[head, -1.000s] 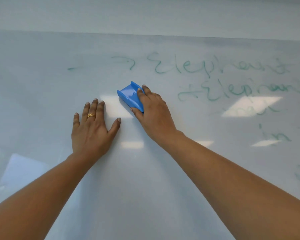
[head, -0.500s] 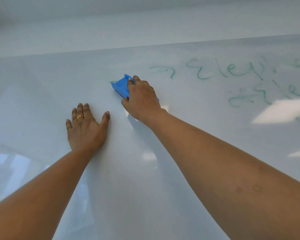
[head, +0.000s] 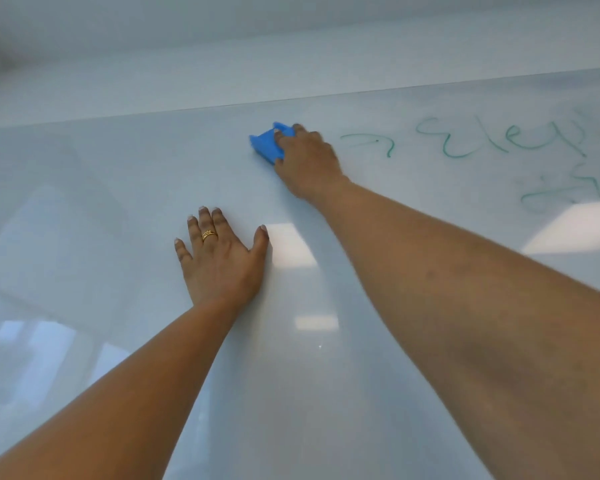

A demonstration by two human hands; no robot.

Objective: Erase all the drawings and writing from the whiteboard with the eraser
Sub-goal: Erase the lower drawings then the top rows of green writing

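Left end of the writing (head: 465, 142) wiped away since a second ago. Right hand (head: 307, 161) grips eraser (head: 267, 144), pressed to board (head: 118, 237). Left hand (head: 219, 258) flat, fingers spread, below-left of it. Mid-wipe. Next: sweep rightward over what remains, right of the hand.

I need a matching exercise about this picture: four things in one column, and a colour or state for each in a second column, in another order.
Things: 1 eraser; 2 left hand; 3 right hand; 4 writing.
States: a green; b lies flat on the whiteboard; c blue; d grips the eraser.
Pairs: 1-c; 2-b; 3-d; 4-a.
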